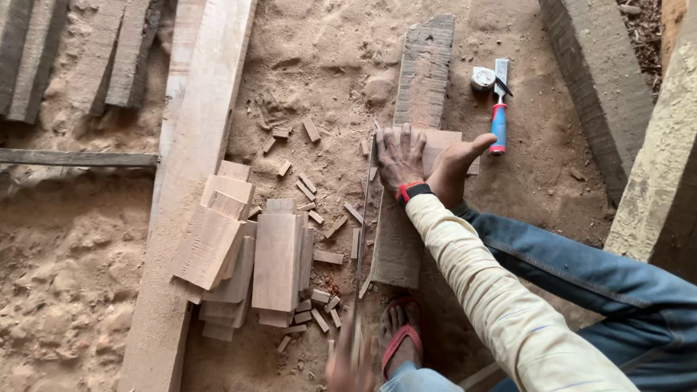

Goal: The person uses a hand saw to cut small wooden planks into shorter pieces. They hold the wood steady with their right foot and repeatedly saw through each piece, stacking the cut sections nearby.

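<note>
Nearest us, our right hand [347,366], blurred, is clamped on a saw [361,239] running along the plank [406,218]; the cut looks partway done. Our left hand [398,156] lies flat, fingers spread, pinning the plank beside our bare foot [454,168]. Left, cut blocks [247,254] are stacked. Beyond lie a blue-and-red chisel [499,116] and a small white roll [482,78]; no labels legible.
</note>
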